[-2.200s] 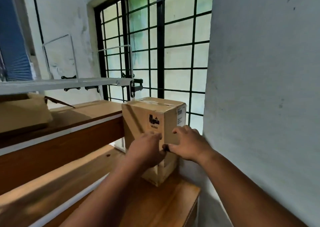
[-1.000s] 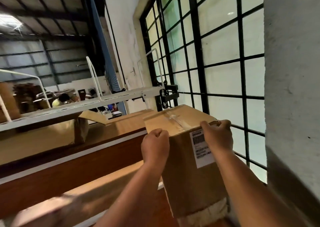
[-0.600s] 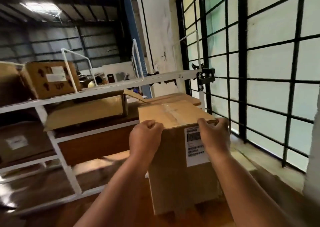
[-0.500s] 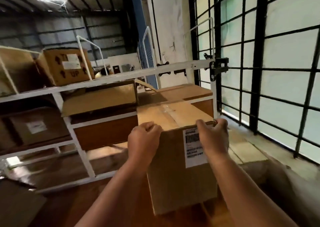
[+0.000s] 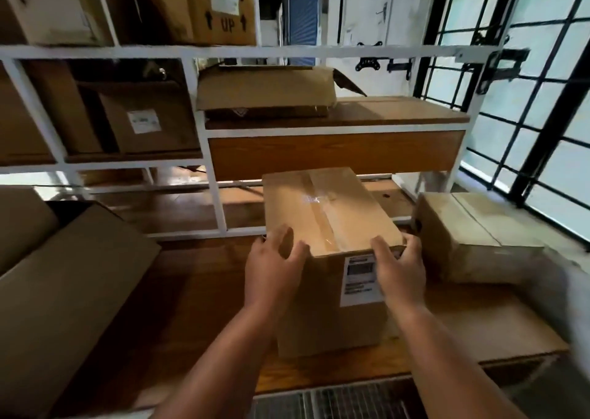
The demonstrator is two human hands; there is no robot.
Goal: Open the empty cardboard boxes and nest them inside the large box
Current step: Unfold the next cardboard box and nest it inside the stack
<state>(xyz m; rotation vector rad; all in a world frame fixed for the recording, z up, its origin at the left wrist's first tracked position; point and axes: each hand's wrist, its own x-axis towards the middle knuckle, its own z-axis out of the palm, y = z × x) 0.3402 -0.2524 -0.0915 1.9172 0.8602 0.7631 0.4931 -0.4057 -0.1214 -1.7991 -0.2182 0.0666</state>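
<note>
Taped cardboard box [image 5: 322,214] upright on wooden surface — large box [image 5: 64,278] left, open

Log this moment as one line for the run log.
taped box on wooden surface | left hand, right hand at its near top corners | tape unopened

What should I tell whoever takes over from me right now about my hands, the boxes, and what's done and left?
Left hand: open, fingers at the near left top corner of the taped box, not gripping.
Right hand: fingers curled over the near right top edge, by the white label.
The taped box stands upright on the wooden surface, its top seam closed with tape.
A second closed box lies to its right, close by.
The large box is at the left with its flaps open.
Done: taped box set down in front.
Left: open both boxes and nest them inside the large one.
</note>
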